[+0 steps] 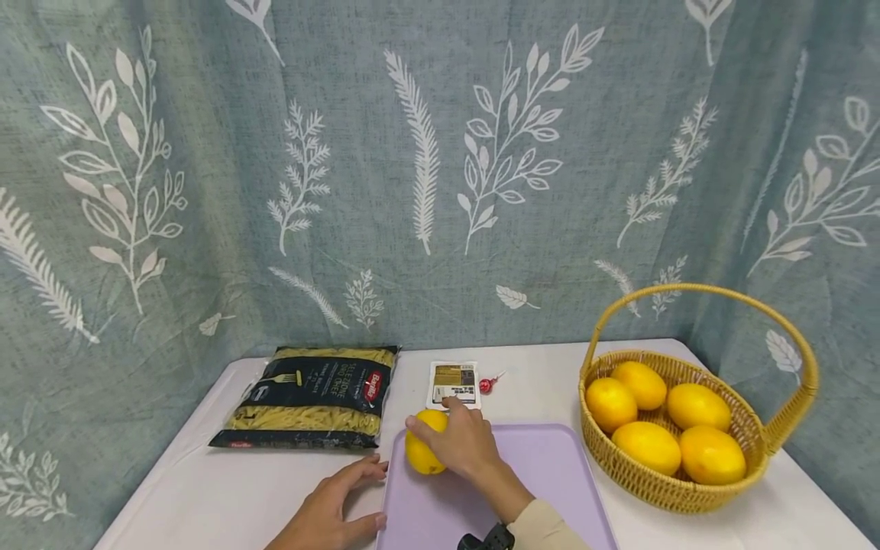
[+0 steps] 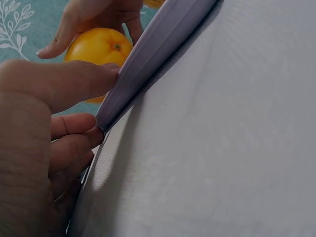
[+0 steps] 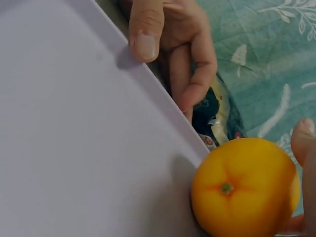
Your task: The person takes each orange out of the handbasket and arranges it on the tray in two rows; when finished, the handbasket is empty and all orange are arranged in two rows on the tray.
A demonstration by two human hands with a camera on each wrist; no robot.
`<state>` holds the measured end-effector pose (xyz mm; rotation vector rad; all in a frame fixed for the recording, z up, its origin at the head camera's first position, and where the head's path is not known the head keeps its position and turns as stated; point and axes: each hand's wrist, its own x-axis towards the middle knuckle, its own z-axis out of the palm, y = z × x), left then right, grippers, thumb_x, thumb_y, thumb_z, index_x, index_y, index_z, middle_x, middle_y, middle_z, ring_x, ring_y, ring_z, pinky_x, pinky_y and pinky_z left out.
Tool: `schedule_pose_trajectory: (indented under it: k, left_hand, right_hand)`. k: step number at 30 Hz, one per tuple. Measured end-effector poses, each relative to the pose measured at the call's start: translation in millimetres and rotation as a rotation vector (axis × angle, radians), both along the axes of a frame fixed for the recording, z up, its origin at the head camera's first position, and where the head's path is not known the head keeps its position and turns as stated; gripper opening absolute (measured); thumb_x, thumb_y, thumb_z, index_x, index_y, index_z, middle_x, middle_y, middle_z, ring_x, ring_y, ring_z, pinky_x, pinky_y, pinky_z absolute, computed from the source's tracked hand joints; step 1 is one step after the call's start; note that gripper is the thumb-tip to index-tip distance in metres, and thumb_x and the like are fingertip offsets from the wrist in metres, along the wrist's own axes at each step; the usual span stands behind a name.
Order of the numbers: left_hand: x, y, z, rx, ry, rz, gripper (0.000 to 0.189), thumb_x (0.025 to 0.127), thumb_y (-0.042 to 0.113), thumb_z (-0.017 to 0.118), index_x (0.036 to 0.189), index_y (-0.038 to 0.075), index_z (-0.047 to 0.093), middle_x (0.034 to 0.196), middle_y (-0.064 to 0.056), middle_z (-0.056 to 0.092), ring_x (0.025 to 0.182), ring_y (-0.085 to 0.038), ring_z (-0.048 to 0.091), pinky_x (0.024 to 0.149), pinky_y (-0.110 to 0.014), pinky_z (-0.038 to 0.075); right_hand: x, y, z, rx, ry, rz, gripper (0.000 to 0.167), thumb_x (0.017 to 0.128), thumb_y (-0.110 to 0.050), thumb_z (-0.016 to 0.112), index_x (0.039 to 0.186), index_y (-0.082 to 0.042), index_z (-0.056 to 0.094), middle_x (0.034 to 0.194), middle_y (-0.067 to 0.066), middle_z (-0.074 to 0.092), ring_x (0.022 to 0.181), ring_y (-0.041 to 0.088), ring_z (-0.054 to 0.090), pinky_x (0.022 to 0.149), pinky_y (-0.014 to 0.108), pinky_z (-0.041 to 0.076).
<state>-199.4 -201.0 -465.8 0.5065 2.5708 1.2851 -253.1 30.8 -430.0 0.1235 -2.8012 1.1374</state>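
The right hand [image 1: 470, 447] is loosely spread around an orange [image 1: 422, 454], its fingers and thumb extended on either side; in both wrist views the thumb appears to stand just off the peel. The orange sits at the far left corner of a lilac tray [image 1: 550, 473], its stem scar showing. Relaxed and slightly bent, the fingers of the left hand [image 1: 337, 504] touch the tray's left edge, thumb nearer the front, index finger further back, without wrapping it. The tray lies in the middle of a white-covered table [image 1: 172, 504]. Just beyond the tray's far edge are a small printed packet [image 1: 454, 382] and, just right of it, a red lollipop [image 1: 486, 385]. A Barilla pasta bag [image 1: 309, 393] lies towards the table's far left corner. By the table's right edge, a handled wicker basket [image 1: 660, 500] holds five yellow-orange fruits [image 1: 646, 447]. A leaf-patterned curtain [image 1: 344, 191] hangs behind the far edge.
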Motion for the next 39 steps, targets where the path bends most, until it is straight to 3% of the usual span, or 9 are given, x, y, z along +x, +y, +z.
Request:
schedule_pose_trajectory:
  k: [11,22,33,39]
  left_hand:
    - [-2.3,-0.6,-2.4,0.013,-0.022,-0.003,0.048,0.086,0.042,0.078,0.124,0.02,0.061,0.153,-0.007,0.051,0.144,-0.047,0.035,0.111,-0.079,0.02]
    - [-2.4,-1.5,-3.9,0.039,-0.032,-0.014,0.049,0.086,0.039,0.078,0.126,0.016,0.06,0.155,-0.01,0.048,0.144,-0.049,0.033,0.112,-0.08,0.016]
    - [-4.4,0.2,-3.3,0.039,-0.025,-0.027,0.049,0.086,0.041,0.078,0.125,0.018,0.06,0.154,-0.01,0.049,0.144,-0.049,0.034,0.111,-0.08,0.018]
    - [-5.2,-4.3,-4.3,0.05,-0.004,-0.053,0.052,0.087,0.039,0.078,0.129,0.014,0.059,0.151,-0.012,0.053,0.144,-0.051,0.033,0.112,-0.078,0.02]
  right_hand:
    - [0.4,15.2,9.7,0.02,-0.024,0.035,0.077,0.086,-0.069,0.065,0.135,-0.01,0.06,0.109,0.014,0.07,0.099,0.037,0.064,0.082,0.053,0.054]
    - [5.7,39.2,28.8,-0.028,0.042,0.038,0.076,0.088,-0.065,0.066,0.142,-0.011,0.054,0.12,0.015,0.07,0.112,0.041,0.064,0.091,0.058,0.053]
    - [10.0,64.2,45.5,0.003,0.101,0.028,0.064,0.092,-0.058,0.066,0.135,-0.011,0.06,0.112,0.012,0.072,0.098,0.031,0.068,0.082,0.049,0.056]
    - [12.9,77.4,49.0,-0.004,0.115,0.022,0.056,0.091,-0.051,0.069,0.131,-0.013,0.062,0.109,0.008,0.072,0.081,0.017,0.068,0.069,0.038,0.055]
